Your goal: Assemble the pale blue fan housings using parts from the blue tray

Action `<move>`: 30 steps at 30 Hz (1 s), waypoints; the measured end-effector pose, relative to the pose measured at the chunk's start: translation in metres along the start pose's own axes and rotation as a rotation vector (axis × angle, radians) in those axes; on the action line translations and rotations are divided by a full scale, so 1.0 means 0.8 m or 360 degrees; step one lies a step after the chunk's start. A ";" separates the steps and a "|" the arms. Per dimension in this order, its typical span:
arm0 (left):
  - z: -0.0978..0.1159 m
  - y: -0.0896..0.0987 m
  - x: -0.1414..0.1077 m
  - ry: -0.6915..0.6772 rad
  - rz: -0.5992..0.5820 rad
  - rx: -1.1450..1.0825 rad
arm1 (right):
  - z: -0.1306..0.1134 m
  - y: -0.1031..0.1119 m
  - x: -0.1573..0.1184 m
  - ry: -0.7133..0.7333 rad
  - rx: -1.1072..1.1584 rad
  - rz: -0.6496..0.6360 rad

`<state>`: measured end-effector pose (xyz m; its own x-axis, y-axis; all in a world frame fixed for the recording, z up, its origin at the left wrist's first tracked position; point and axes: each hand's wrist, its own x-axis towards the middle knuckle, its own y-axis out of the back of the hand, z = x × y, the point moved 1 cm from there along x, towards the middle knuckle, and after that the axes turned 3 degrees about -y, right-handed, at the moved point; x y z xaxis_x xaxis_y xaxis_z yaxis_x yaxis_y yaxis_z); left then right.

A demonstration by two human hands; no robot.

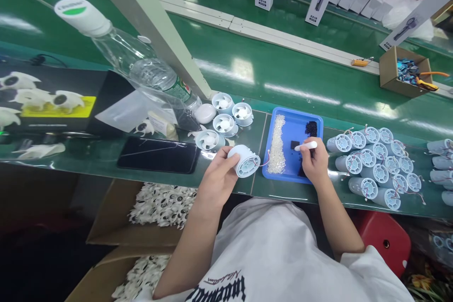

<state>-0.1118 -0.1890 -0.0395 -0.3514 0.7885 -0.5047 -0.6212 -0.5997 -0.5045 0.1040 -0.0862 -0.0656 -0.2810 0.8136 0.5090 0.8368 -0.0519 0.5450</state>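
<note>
My left hand (216,174) is closed around a light blue cylindrical fan housing (247,164), whose spoked end faces right with a thin red and white wire trailing from it. Between the fingers of my right hand (316,163) is a white pen-shaped tool (307,146), its tip over the blue tray (293,122). The tip is close to a small black square piece (294,144); whether they touch I cannot tell. A strip of small clear pieces (277,148) lies along the tray's left side, with small black pieces (311,128) at its right.
Several housings with white fan blades (224,124) stand left of the tray. Many wired housings (380,172) lie to its right. A black phone (158,155), a plastic bottle (152,68) and a metal post (152,19) are at left. A cardboard box (398,80) holds pliers behind.
</note>
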 end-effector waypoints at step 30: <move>-0.008 -0.025 -0.009 -0.0235 -0.0137 -0.0036 | -0.099 0.025 -0.024 -0.0045 0.0861 0.0094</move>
<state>-0.0919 -0.1835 -0.0301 -0.3976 0.8477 -0.3511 -0.6383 -0.5304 -0.5579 0.0887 -0.1484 -0.0118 -0.2197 0.8339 0.5063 0.9752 0.2014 0.0916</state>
